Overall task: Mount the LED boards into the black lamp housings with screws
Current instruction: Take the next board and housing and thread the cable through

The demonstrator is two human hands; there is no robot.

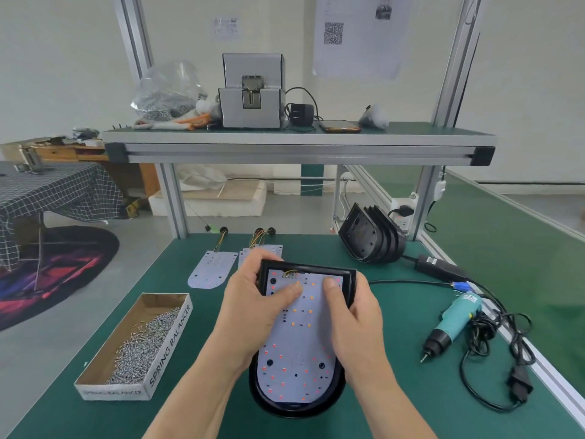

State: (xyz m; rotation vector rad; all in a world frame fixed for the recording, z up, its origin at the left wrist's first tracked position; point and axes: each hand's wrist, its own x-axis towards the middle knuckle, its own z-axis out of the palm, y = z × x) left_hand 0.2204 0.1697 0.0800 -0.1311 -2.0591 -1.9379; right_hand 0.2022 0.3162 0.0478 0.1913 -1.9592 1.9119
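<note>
Centrally we see LED board (297, 340) seated in black lamp housing (297, 411) on green bench (196, 407), left hand (253, 315) and right hand (357, 321) gripping its sides, fingers curled round rim, 2 thumbs pressing board, screw box (95, 375) left, electric screwdriver (456, 321) right.

White LED board (297, 353) lying flat inside black lamp housing (297, 408); spare boards (212, 267) behind, screws (145, 343) heaped at left.

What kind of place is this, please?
Probably a small lamp assembly workstation: a green-topped bench on an aluminium frame, a cardboard box of screws, an electric screwdriver, and stacked black housings.
</note>
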